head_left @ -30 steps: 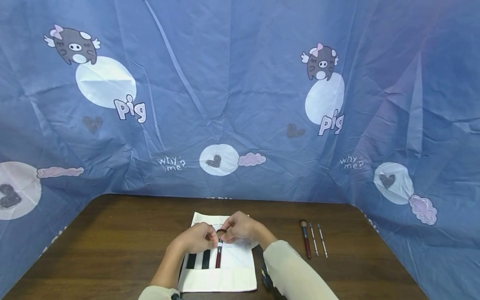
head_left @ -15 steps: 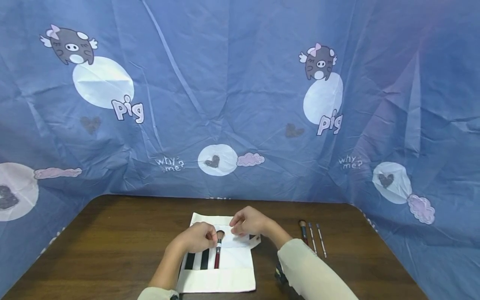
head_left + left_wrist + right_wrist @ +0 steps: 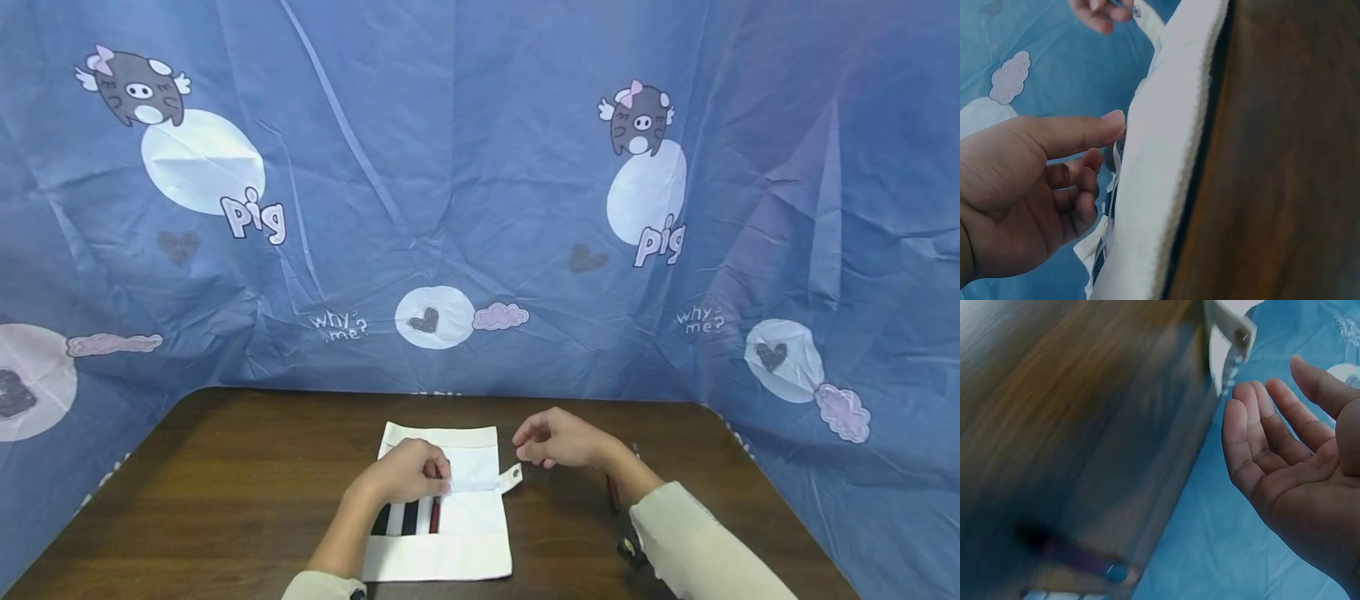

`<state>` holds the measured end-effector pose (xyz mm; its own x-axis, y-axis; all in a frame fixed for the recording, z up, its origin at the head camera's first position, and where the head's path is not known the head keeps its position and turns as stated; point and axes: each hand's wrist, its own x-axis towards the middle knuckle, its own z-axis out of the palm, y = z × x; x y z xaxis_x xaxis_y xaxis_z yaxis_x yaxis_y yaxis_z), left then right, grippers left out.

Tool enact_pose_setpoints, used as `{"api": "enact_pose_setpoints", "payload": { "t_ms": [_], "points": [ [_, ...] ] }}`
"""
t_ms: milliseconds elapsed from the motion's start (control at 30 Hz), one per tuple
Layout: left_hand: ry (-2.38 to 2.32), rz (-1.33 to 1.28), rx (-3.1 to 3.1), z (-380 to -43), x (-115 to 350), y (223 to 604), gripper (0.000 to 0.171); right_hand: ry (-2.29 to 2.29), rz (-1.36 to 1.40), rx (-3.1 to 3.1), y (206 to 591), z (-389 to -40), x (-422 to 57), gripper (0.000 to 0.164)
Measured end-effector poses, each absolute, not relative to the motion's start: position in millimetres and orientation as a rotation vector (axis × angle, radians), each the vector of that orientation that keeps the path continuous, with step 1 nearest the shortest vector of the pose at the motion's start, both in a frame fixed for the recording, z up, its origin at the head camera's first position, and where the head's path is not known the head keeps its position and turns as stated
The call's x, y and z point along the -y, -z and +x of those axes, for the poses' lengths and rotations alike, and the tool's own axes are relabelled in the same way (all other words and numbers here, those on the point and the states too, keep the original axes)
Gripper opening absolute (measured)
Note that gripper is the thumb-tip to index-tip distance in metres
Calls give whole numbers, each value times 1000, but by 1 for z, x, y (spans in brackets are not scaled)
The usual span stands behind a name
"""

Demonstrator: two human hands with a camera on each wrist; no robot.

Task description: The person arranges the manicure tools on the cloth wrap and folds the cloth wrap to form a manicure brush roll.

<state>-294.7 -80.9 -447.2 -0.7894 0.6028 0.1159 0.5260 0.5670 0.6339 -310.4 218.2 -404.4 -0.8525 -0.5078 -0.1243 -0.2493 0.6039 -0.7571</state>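
A white cloth brush roll [image 3: 438, 560] lies unfolded on the table, with black bands on its left part. A makeup brush [image 3: 435, 517] with a dark red handle lies along it, its head hidden by my left hand [image 3: 408, 471]. The thumb and index finger pinch around the brush's upper end; in the left wrist view the contact is partly hidden behind the roll's edge. My right hand [image 3: 562, 437] hovers right of the roll, holding nothing, its fingers loosely bent. Beneath it, the roll's snap strap [image 3: 512, 477] sticks out.
Right of the roll, partly behind my right forearm, lies another red-handled makeup brush [image 3: 1079, 556], blurred in the right wrist view. Tips of thin pale sticks [image 3: 1044, 595] show at that view's bottom edge. A blue printed curtain [image 3: 525, 208] hangs behind the brown table [image 3: 262, 467].
My right hand let go near the brush head and moved right, off the roll toward the brush on the table. My left hand shifted slightly right, over the brush head.
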Motion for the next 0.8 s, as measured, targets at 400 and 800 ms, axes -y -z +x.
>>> {"api": "enact_pose_setpoints", "payload": {
  "t_ms": [400,800],
  "points": [
    [-984,907,-2658,-296,76,452,5,1159,-465,-2533,414,-300,-299,29],
    [-987,856,-2660,-295,75,451,9,1257,-403,-2644,431,-299,-345,23]
  ]
}}
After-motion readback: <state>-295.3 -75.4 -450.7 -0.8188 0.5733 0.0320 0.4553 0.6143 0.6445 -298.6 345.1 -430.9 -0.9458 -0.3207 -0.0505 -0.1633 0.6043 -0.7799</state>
